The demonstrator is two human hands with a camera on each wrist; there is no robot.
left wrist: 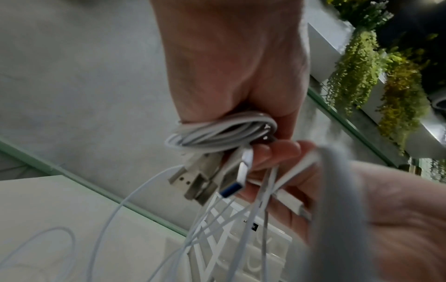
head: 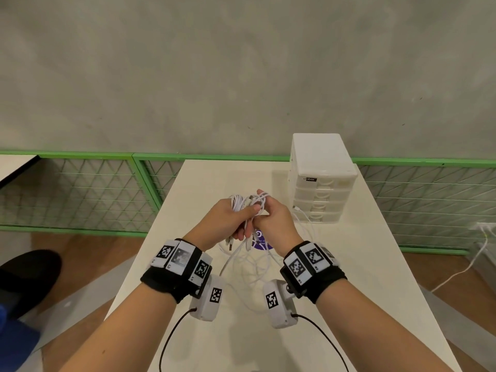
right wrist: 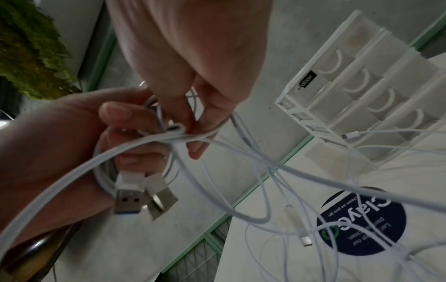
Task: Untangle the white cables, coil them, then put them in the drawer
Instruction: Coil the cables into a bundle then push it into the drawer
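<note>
Over the middle of the white table [head: 349, 264], my left hand [head: 241, 216] grips a coiled bunch of white cables [head: 243, 204]. Two USB plugs [left wrist: 200, 177] stick out below its curled fingers. My right hand [head: 264, 210] meets it from the right, and its thumb and fingers pinch a strand [right wrist: 178, 131] at the coil. From both hands more white cable [head: 249, 264] trails down in tangled loops onto the table. The white drawer unit [head: 322, 181] stands at the back right with all its drawers closed.
A round purple sticker [head: 261, 242] lies on the table under the hanging loops. One cable end [head: 298, 209] lies by the drawer unit's foot. A green wire-mesh fence [head: 80, 189] runs behind the table, and a white lead [head: 461, 272] crosses the floor at right.
</note>
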